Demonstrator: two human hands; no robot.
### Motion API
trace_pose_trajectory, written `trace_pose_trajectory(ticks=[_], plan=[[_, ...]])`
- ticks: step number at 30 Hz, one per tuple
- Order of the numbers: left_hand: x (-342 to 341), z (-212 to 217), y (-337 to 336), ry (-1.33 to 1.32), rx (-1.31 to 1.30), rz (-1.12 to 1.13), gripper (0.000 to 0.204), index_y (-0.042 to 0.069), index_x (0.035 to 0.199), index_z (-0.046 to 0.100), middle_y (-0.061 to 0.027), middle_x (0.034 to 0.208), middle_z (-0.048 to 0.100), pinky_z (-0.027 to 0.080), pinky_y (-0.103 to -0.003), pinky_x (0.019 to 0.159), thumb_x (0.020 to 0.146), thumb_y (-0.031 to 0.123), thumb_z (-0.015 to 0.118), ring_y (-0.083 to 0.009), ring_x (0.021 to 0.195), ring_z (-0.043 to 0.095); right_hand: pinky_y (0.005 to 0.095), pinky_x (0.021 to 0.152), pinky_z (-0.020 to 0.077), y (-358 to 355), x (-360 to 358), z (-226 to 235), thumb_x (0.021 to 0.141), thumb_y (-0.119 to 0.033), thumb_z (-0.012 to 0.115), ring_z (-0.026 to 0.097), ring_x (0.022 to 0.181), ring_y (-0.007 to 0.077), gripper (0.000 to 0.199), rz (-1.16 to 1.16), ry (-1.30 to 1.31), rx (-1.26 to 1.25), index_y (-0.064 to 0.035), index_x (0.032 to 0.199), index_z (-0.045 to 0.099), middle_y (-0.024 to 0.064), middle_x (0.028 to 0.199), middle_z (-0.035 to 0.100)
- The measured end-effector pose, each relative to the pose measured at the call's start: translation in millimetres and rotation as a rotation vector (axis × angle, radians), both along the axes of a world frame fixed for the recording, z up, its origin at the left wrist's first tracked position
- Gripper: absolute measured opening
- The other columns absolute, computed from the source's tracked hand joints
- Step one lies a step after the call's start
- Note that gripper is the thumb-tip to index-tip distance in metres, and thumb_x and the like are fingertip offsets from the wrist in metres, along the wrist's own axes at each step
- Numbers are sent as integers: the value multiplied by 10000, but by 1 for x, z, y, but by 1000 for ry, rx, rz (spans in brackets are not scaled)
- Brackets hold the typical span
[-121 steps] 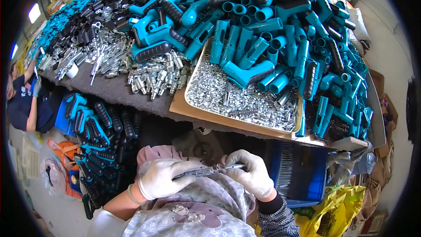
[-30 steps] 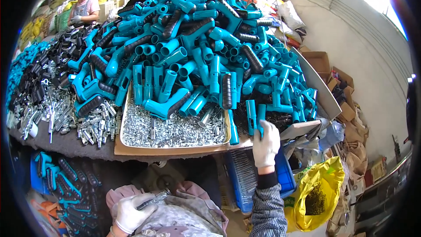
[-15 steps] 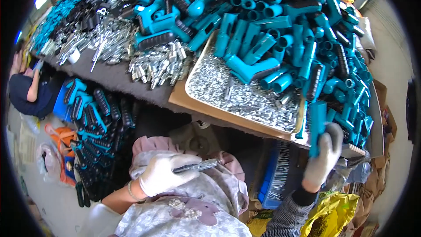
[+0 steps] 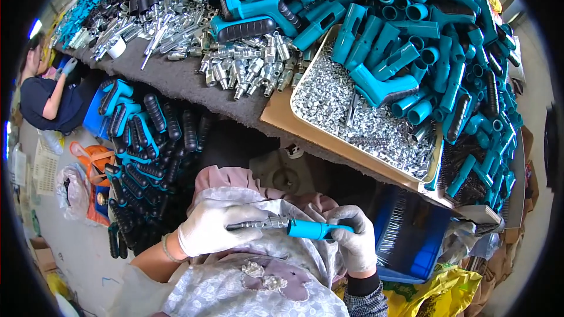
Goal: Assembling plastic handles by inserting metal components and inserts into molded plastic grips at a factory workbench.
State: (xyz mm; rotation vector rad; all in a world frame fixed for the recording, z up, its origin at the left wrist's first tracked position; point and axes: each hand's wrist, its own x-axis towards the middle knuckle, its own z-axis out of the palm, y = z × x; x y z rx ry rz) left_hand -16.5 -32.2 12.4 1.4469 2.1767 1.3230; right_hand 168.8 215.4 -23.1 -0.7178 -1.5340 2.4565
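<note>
Teal tube (image 4: pixel 308 229) moved to metal pc (image 4: pixel 273 222), R fingers (image 4: pixel 348 213) pinching tube, L fingers (image 4: pixel 244 212) pc.

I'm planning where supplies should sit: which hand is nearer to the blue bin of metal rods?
Right. The right hand, gripping a teal sleeve, is just left of the blue bin in the picture; the left hand, holding a metal part, is farther left.

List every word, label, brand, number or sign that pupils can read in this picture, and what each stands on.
No text can be read.
Crumpled yellow plastic sack: green marks, too blurred and folded to make out.
Teal plastic tube in the white-gloved right hand: no lettering can be made out.
Slender silver metal part in the white-gloved left hand: none either.
</note>
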Motion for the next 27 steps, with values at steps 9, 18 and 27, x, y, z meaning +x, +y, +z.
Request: trace_pose_trajectory(ticks=[9, 18, 27], plan=[[-6, 7, 2, 64, -55, -121, 297, 101, 1024, 762, -105, 1005, 739, 582, -384, 787, 751, 204, 818, -302, 885, 719, 272, 713, 503, 5, -5, 27, 781, -242, 865, 606, 862, 156, 373, -81, 83, 2, -50, 994, 627, 68, 971, 643], [0, 7, 15, 80, -145, -136, 374, 117, 1084, 735, -114, 963, 732, 573, -399, 758, 768, 299, 816, -308, 858, 717, 280, 841, 508, -6, -13, 40, 781, -109, 819, 636, 924, 156, 339, 248, -158, 414, 35, 1063, 699, 95, 1041, 683], [6, 15, 21, 152, -182, -387, 500, 157, 1220, 703, -80, 1089, 722, 590, -362, 672, 800, 414, 794, -259, 849, 724, 369, 898, 530, 2, -23, 43, 881, -318, 768, 695, 995, 306, 394, 772, 79, 781, -58, 1172, 715, 165, 1040, 727]])
